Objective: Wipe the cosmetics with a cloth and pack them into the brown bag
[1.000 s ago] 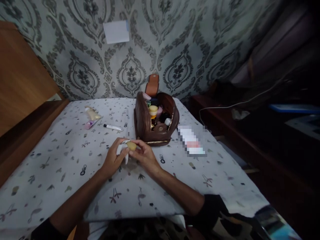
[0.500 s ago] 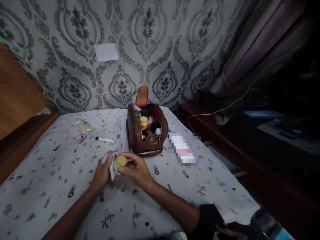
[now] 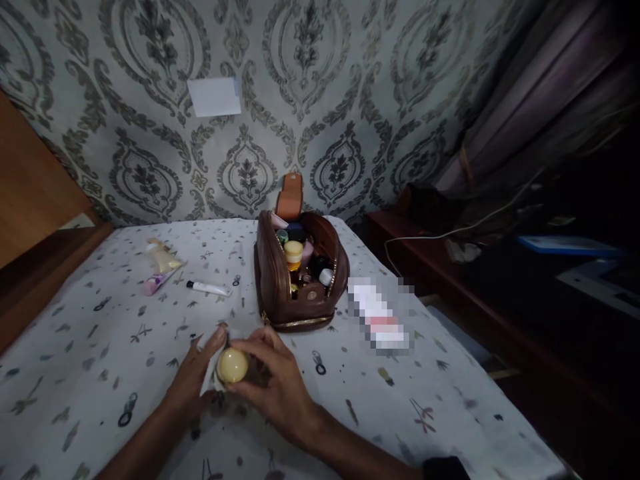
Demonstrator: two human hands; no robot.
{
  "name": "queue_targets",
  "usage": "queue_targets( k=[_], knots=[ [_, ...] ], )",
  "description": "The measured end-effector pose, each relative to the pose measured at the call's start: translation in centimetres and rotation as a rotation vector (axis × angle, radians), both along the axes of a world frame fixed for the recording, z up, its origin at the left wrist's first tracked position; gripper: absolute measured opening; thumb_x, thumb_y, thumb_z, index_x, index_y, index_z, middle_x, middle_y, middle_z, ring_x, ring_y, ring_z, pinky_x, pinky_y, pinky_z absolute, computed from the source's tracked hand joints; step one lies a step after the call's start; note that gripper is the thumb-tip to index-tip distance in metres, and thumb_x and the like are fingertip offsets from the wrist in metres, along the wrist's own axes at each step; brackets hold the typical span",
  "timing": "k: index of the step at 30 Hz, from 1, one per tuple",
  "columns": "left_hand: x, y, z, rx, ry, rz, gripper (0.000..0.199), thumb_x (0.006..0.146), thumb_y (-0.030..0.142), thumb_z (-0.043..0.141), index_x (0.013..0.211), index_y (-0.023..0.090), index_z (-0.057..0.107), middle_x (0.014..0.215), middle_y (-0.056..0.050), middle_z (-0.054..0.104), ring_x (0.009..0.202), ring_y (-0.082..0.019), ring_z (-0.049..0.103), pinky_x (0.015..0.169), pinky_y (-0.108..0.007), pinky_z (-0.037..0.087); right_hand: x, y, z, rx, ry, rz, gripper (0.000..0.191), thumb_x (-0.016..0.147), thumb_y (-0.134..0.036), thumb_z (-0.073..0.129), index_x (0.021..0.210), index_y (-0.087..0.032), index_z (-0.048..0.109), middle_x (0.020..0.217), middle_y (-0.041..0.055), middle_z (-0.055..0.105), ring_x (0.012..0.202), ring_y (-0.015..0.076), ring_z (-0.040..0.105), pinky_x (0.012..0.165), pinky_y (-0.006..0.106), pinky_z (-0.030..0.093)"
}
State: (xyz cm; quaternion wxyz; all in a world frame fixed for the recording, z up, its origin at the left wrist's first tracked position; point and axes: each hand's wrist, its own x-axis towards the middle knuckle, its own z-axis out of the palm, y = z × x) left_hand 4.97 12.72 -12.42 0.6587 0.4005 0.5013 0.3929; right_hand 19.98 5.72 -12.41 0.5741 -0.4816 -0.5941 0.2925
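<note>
My right hand (image 3: 277,380) pinches a small round jar with a glossy yellow lid (image 3: 233,365) between thumb and fingers. Against the jar's left side, my left hand (image 3: 195,373) is closed on a white wipe or cloth (image 3: 209,377). Just beyond the hands stands a brown leather bag (image 3: 300,310), unzipped at the top. Inside it are a yellow-lidded jar (image 3: 293,253), a white-capped bottle (image 3: 326,277) and several other containers.
On the patterned sheet (image 3: 165,347) at left lie a white tube (image 3: 209,288), a pink-purple tube (image 3: 156,283) and a yellowish pouch (image 3: 164,257). A pixelated white-and-pink item (image 3: 377,313) lies right of the bag. A wooden board (image 3: 40,193) rises at far left.
The camera view has shifted slightly. Both hands sit lower in the picture with the jar and cloth, and the jar's lid now faces the camera more. The bag's contents look unchanged.
</note>
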Motion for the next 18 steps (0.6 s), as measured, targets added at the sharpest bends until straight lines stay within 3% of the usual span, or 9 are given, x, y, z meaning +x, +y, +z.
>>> queue_targets(
  k=[3,6,8,14,18],
  knots=[
    [-0.4,-0.1,0.3,-0.005,0.043,0.012,0.049,0.043,0.045,0.091,0.084,0.022,0.074,0.108,-0.01,0.074,0.133,-0.036,0.049,0.1,-0.038,0.051,-0.1,-0.2,0.2,0.013,-0.014,-0.001,0.045,0.071,-0.023,0.083,0.114,-0.027,0.07,0.09,0.0008,0.059,0.081,0.0136,0.059,0.07,0.023,0.052],
    [0.3,-0.6,0.9,-0.111,0.038,-0.064,0.058,0.057,0.06,0.079,0.096,0.017,0.073,0.109,-0.012,0.074,0.122,-0.039,0.059,0.093,-0.045,0.055,0.2,-0.3,0.7,0.053,-0.029,-0.045,0.036,0.078,-0.021,0.077,0.112,-0.024,0.069,0.093,0.0025,0.064,0.084,0.0143,0.062,0.075,0.024,0.053],
    [0.7,-0.7,0.9,-0.138,0.054,-0.108,0.063,0.059,0.063,0.077,0.098,0.014,0.072,0.106,-0.013,0.075,0.115,-0.039,0.063,0.094,-0.044,0.055,0.4,-0.2,0.9,0.087,-0.064,-0.066,0.033,0.08,-0.02,0.074,0.112,-0.023,0.067,0.097,0.0041,0.066,0.09,0.0153,0.063,0.08,0.025,0.053],
    [-0.3,-0.1,-0.3,-0.042,0.317,-0.132,0.064,0.066,0.068,0.069,0.103,0.016,0.074,0.115,-0.013,0.074,0.121,-0.035,0.061,0.107,-0.042,0.046,0.9,-0.3,0.7,0.086,-0.201,-0.059,0.027,0.087,-0.027,0.068,0.113,-0.021,0.064,0.105,0.0063,0.066,0.099,0.0166,0.062,0.088,0.026,0.052],
    [-1.4,0.3,-0.3,0.003,0.422,-0.123,0.057,0.065,0.065,0.073,0.1,0.02,0.074,0.112,-0.01,0.075,0.115,-0.033,0.065,0.097,-0.036,0.055,1.0,-0.6,0.7,0.117,-0.288,-0.071,0.028,0.093,-0.037,0.059,0.117,-0.021,0.06,0.109,0.0078,0.065,0.104,0.0171,0.061,0.093,0.026,0.05]
  ],
)
